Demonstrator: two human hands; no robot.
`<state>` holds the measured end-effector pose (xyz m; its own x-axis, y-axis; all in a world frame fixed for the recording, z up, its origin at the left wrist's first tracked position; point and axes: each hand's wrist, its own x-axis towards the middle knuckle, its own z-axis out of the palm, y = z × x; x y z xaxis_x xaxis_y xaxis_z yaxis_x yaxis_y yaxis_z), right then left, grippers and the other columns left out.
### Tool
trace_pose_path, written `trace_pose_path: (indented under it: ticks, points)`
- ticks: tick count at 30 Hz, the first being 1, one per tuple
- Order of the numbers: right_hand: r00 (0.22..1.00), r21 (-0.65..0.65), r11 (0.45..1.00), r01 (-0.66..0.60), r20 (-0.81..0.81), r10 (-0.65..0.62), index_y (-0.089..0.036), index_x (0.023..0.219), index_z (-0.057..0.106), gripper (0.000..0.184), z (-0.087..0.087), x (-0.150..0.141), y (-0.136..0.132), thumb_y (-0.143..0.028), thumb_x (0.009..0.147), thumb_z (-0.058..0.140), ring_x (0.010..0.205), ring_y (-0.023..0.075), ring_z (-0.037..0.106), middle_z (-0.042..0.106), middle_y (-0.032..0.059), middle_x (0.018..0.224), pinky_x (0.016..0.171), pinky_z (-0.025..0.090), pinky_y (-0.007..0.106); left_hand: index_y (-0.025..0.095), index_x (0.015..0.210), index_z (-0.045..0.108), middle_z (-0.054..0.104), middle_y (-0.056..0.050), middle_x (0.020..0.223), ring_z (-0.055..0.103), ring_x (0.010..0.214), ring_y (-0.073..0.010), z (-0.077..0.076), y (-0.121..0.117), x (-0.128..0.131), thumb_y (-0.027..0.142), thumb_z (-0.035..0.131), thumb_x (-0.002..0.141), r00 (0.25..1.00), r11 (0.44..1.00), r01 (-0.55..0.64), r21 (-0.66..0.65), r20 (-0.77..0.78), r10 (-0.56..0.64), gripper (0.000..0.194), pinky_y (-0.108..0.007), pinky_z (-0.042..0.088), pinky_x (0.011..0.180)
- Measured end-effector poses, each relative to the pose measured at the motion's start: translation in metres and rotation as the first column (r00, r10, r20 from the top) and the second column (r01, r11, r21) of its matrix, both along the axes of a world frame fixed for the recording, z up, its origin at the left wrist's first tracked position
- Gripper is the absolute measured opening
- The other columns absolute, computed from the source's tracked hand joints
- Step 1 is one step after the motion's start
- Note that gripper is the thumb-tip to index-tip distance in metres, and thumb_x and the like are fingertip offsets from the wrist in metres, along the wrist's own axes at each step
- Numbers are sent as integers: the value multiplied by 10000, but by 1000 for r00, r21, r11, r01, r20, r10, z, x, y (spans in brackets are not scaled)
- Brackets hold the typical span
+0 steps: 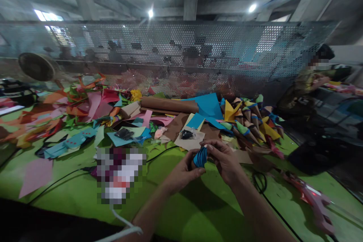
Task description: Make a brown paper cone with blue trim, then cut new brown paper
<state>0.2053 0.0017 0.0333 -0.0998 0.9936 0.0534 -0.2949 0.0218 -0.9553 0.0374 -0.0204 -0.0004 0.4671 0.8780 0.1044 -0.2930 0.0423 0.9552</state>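
In front of me, above the green tabletop [176, 215], a small blue paper piece [200, 157] with dark stripes is held in both hands. My left hand [183, 171] wraps its fingers and thumb round the left and lower side. On the other side, my right hand [224, 159] pinches the upper right edge, a small pale spot showing at its fingertips. Whether the piece is rolled or folded, I cannot tell. Just beyond the hands lies a beige paper sheet [190, 141] with a small packet of black bits [187, 134] on it.
Colored paper scraps [93, 106] heap along the back left, beside a brown paper roll [170, 104]. Several brown paper cones [249, 119] stand at back right. A pink glue gun [314, 200] lies at right with its cable. Behind are a perforated metal screen [159, 53] and a fan [36, 67]; another person [309, 75] sits at right.
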Motion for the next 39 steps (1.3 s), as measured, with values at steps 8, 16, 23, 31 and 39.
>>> trace_pose_path:
  ticks: [8,16,23,31,39]
  points:
    - [996,-1,996,87,-1,-87,-258,1033,749,350,-4,4,7,-462,750,772,835,172,621,740,43,947,684,472,249,225,1159,498,655,-30,1029,591,974,-190,-9,6,0,226,793,658,981,979,-155,-135,93,168,581,-295,439,876]
    - [983,-4,984,176,-49,-176,-216,928,771,342,-4,6,10,-457,689,810,640,120,550,732,40,842,560,428,230,190,1155,574,673,-94,1197,606,1111,-237,-23,27,-14,276,720,700,880,877,-474,-75,-79,469,486,-355,423,1002]
    - [984,-33,988,153,-85,-156,-213,927,769,367,-2,6,10,-446,650,836,694,149,612,739,46,846,594,467,244,168,1337,486,705,-52,979,637,897,-216,-20,23,-12,307,659,784,795,879,-429,208,-376,476,596,-338,472,834]
    - [985,-45,987,154,-77,-157,-218,930,765,380,-5,12,13,-456,644,840,715,166,612,737,43,846,589,468,248,190,981,667,674,-111,1028,621,930,-269,-4,10,-3,355,675,803,453,802,-249,543,-667,592,243,-356,450,791]
    - [988,-32,989,143,-45,-145,-242,949,759,361,-10,16,15,-466,673,817,787,191,641,746,40,884,624,485,262,169,1033,661,676,-133,1076,578,1083,-278,26,70,-58,326,477,945,-155,644,-277,713,-695,703,257,-380,422,900]
